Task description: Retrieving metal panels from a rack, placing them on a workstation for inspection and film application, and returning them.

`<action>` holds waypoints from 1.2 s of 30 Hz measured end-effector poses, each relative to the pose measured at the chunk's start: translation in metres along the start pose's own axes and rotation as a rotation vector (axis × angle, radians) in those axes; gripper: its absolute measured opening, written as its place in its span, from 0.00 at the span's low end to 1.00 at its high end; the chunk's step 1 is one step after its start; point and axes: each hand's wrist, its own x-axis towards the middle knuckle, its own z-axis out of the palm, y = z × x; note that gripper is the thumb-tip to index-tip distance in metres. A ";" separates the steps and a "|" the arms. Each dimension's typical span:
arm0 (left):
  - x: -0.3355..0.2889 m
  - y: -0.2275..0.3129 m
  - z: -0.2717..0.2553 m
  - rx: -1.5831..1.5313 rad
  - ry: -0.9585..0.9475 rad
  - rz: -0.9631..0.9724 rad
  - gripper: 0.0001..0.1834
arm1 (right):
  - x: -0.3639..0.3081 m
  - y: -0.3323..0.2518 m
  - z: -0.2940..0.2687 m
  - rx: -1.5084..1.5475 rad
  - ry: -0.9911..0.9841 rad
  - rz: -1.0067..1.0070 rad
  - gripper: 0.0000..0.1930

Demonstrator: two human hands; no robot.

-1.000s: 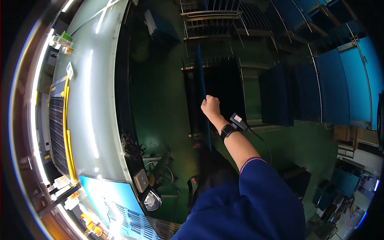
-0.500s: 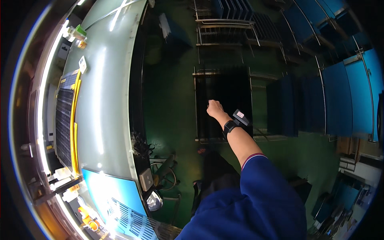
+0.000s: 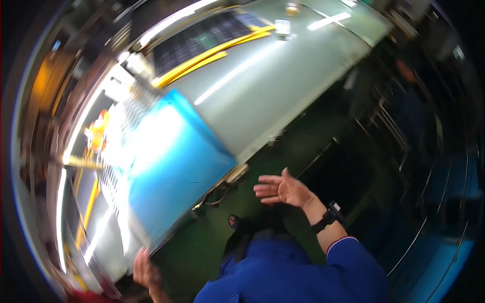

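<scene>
My right hand point(image 3: 284, 190) is held out above the dark floor, empty, with fingers stretched and thumb raised. A black watch point(image 3: 328, 217) is strapped to that wrist. My left hand point(image 3: 145, 271) shows at the lower left beside the worktable's edge, its fingers upright and somewhat blurred; nothing shows in it. Both hands are nearest a large blue sheet or panel point(image 3: 177, 187), which lies on the near end of the grey worktable point(image 3: 283, 76). Glare from a lamp whitens part of the blue surface.
A dark slatted panel point(image 3: 202, 40) and yellow strips point(image 3: 212, 58) lie along the table's far side. Orange objects point(image 3: 96, 136) stand by the bright lamp at the left. Dark racks point(image 3: 394, 126) and blue panels point(image 3: 449, 267) fill the right side.
My view has swung left toward the worktable, bringing the blue sheet nearer the middle. The right hand has gone from closed over the dark rack to open. My left hand has come into view.
</scene>
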 end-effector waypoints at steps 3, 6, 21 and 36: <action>-0.044 0.007 0.043 -0.201 -0.047 -0.038 0.12 | 0.042 -0.019 0.043 -0.003 -0.080 0.019 0.47; -0.092 0.014 0.065 -0.393 -0.222 -0.067 0.08 | 0.058 -0.015 0.049 -0.405 0.150 0.232 0.43; -0.124 -0.101 0.071 -1.752 -0.286 -1.192 0.31 | 0.141 -0.014 0.093 -1.285 0.508 0.048 0.12; -0.095 -0.152 0.125 -0.833 -0.507 -0.570 0.33 | 0.219 -0.022 0.057 -1.522 0.551 -0.313 0.15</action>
